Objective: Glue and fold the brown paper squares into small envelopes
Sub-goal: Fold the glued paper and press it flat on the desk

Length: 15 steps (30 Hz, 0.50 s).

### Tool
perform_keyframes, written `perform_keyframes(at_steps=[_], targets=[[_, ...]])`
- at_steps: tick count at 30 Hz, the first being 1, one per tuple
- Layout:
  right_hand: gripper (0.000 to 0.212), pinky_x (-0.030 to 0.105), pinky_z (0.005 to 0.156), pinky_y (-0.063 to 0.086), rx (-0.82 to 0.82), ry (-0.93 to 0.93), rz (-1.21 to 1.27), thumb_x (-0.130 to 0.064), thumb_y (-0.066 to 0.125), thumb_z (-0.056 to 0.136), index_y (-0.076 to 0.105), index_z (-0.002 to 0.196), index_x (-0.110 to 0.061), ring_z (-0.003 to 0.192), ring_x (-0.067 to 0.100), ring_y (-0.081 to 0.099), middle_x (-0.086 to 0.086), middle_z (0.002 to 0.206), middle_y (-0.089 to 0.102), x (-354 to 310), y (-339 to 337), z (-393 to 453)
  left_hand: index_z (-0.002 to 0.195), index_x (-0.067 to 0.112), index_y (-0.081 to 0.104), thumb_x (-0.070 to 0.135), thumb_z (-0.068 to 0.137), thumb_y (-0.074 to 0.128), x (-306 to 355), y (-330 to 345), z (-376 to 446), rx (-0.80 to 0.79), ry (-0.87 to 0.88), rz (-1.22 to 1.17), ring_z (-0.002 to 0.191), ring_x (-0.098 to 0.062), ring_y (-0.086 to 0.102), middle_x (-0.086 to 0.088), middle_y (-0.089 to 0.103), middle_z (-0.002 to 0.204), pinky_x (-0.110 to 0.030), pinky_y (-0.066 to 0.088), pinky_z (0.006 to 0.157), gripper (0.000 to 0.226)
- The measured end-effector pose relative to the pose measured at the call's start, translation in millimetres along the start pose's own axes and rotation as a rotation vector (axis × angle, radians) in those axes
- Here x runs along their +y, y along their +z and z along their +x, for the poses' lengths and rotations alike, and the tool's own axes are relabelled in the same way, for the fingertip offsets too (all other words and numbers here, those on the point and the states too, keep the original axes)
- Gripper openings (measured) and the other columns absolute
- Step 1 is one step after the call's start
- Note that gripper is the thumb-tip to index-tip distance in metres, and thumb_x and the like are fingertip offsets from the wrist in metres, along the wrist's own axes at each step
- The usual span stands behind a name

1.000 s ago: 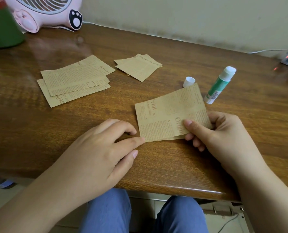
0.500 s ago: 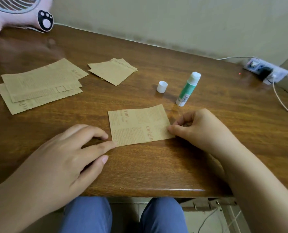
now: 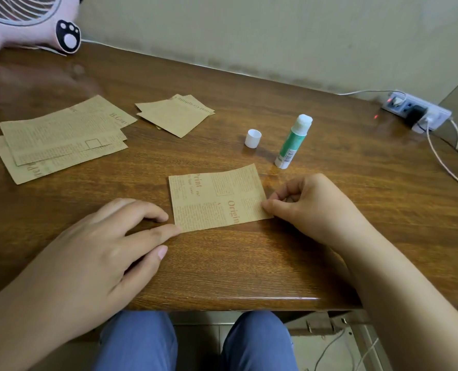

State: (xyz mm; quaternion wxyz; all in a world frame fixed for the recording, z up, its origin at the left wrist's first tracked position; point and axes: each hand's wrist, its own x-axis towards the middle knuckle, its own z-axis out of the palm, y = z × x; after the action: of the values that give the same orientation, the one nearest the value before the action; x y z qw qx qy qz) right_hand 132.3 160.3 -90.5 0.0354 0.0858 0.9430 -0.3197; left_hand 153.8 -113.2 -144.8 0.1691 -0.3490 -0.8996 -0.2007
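A brown newspaper-print paper square (image 3: 217, 199) lies flat on the wooden table (image 3: 222, 277) in front of me. My right hand (image 3: 311, 207) pinches its lower right edge between thumb and fingers. My left hand (image 3: 102, 247) rests palm down with fingers apart, and its index fingertip touches the sheet's lower left corner. An uncapped green and white glue stick (image 3: 293, 141) stands just behind the sheet, with its white cap (image 3: 252, 138) to its left.
A pile of larger brown sheets (image 3: 59, 140) lies at the left. A small pile of folded brown pieces (image 3: 174, 115) sits behind the middle. A pink fan (image 3: 27, 22) stands at the far left. A power strip (image 3: 418, 112) with cables (image 3: 442, 159) lies at the far right.
The paper square was held tilted off the table by my right hand and now lies flat. My left hand has stayed at its lower left corner.
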Motion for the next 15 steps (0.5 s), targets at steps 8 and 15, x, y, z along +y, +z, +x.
perform_keyframes(at_steps=[8, 15], targets=[[0.01, 0.007, 0.039, 0.034, 0.052, -0.018, -0.075, -0.027, 0.072, 0.079, 0.067, 0.073, -0.021, 0.043, -0.008, 0.05, -0.013, 0.045, 0.054, 0, 3, 0, 0.109, 0.017, 0.071, 0.031, 0.092, 0.037, 1, -2, 0, 0.001, 0.018, 0.014, 0.104, -0.017, 0.052, 0.002, 0.059, 0.109, -0.038, 0.051, 0.077, 0.041], [0.004, 0.012, 0.063, 0.04, 0.246, -0.394, -0.21, -0.023, 0.068, 0.079, 0.065, 0.078, -0.024, 0.073, 0.006, 0.05, -0.012, 0.077, 0.054, -26, 31, -21, 0.11, 0.019, 0.072, 0.03, 0.091, 0.04, 4, -5, 0, -0.028, -0.002, 0.014, 0.103, -0.016, 0.054, 0.005, 0.059, 0.108, -0.04, 0.054, 0.074, 0.039]])
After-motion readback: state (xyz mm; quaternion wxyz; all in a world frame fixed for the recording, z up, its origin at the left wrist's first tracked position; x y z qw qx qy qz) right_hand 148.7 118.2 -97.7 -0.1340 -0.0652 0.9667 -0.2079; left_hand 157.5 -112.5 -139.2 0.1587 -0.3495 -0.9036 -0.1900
